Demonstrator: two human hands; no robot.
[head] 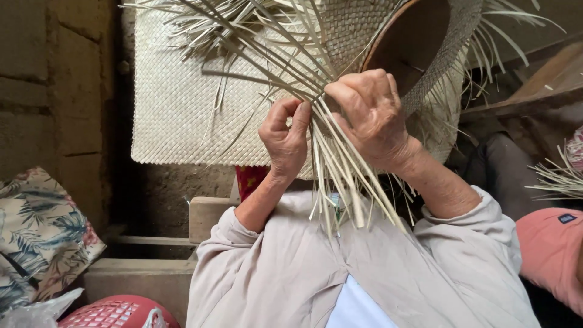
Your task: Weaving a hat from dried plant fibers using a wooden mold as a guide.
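Note:
A pale woven straw hat (pixel 364 30) on a brown wooden mould (pixel 407 42) sits in front of me, with loose flat straw strips (pixel 340 176) hanging from its edge toward my lap. My left hand (pixel 284 136) pinches several of these strips at the hat's rim. My right hand (pixel 371 115) is closed over the strips and the woven edge just right of it. Both sleeves are light grey. More loose strips fan out above the hands.
A flat woven straw mat (pixel 182 103) hangs behind the hat. A floral cushion (pixel 36 231) lies at left, a red plastic basket (pixel 115 313) at the bottom left. A person's pink sleeve (pixel 552 249) and more straw strips (pixel 559 176) are at right. A mud-brick wall (pixel 54 91) stands left.

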